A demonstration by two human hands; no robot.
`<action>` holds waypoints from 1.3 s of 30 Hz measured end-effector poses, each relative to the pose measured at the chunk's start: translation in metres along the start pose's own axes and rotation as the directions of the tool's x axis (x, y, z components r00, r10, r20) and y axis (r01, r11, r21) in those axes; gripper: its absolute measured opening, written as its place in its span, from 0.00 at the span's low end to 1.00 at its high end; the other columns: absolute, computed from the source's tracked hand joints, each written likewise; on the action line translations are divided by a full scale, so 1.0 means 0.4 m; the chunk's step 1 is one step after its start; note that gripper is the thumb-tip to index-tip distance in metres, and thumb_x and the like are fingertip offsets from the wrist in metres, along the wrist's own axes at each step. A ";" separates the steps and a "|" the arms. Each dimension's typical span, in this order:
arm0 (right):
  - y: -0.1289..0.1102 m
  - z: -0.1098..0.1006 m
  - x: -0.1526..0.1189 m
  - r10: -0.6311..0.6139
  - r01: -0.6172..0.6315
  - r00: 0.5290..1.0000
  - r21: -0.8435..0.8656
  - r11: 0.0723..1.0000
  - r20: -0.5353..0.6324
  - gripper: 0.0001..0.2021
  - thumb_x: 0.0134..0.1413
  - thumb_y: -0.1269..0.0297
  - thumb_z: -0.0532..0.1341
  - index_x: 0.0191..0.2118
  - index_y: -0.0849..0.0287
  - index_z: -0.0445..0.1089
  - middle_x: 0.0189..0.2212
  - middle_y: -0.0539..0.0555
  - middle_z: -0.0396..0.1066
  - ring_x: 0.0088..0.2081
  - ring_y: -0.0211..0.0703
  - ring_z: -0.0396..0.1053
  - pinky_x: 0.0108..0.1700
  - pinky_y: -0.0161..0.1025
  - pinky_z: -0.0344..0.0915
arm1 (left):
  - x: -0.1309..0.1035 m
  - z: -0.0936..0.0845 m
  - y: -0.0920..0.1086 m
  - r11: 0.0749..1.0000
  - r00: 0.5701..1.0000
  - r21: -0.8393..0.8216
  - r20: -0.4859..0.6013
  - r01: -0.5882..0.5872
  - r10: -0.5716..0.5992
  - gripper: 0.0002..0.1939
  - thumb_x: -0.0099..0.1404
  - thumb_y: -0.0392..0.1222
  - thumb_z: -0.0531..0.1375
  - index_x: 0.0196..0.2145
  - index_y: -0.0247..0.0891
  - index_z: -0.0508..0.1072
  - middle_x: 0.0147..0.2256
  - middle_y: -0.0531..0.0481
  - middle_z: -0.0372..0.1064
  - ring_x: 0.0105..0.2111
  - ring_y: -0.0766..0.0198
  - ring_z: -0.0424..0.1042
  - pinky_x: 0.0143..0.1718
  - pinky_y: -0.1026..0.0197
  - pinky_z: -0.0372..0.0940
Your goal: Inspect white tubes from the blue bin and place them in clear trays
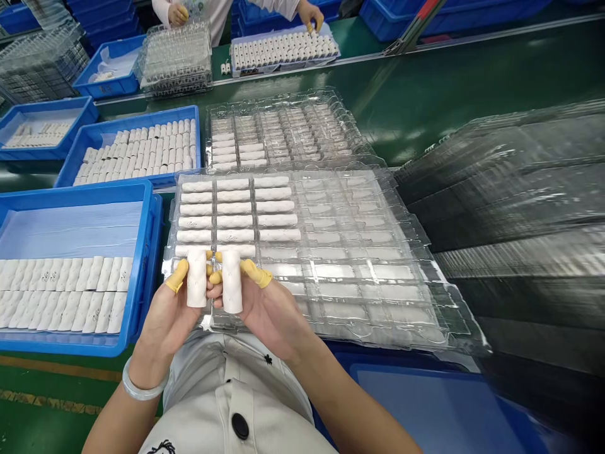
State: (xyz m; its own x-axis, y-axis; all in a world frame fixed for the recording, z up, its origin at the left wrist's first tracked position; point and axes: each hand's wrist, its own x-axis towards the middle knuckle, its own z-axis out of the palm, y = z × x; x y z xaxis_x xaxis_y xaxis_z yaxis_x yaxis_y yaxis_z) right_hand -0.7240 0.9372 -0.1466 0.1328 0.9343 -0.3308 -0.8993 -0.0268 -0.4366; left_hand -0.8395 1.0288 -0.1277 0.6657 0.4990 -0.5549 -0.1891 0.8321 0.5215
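Observation:
My left hand point(167, 309) is closed on a white cylindrical piece point(196, 279) with a bumpy surface, held upright. A second such white cylinder point(231, 282) is gripped in my right hand point(269, 309), close beside the first. Yellow covers wrap several fingertips of both hands. Both pieces are above the near edge of a clear plastic tray point(340, 271), whose left columns carry rows of the same white cylinders point(235, 207). Its right-hand slots hold no white pieces on top. To my left, a blue bin point(146, 252) contains two rows of these cylinders, some with dark handwritten marks.
Another clear tray point(352, 129) with white pieces lies behind. More blue bins point(197, 126) stand at the left. Across the green bench, a co-worker's hand point(311, 14) touches a tray of small white parts point(283, 52). Stacked clear trays point(510, 189) rise at the right.

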 end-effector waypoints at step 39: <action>-0.020 0.010 -0.002 0.000 0.008 0.996 0.088 0.996 -0.090 0.18 0.68 0.59 0.52 0.55 0.62 0.69 0.34 0.56 0.75 0.32 0.39 0.72 0.39 0.36 0.68 | 0.006 0.007 0.008 1.000 0.999 -0.004 -0.049 0.007 -0.007 0.27 0.76 0.44 0.42 0.40 0.26 0.77 0.29 0.40 0.73 0.27 0.63 0.73 0.29 0.63 0.70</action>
State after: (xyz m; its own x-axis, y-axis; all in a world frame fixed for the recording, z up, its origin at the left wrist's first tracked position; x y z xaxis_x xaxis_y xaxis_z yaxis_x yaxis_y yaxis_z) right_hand -0.7185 0.9382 -0.1396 0.1699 0.8984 -0.4050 -0.9315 0.0123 -0.3635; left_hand -0.8366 1.0320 -0.1257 0.6309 0.5046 -0.5893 -0.1875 0.8362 0.5153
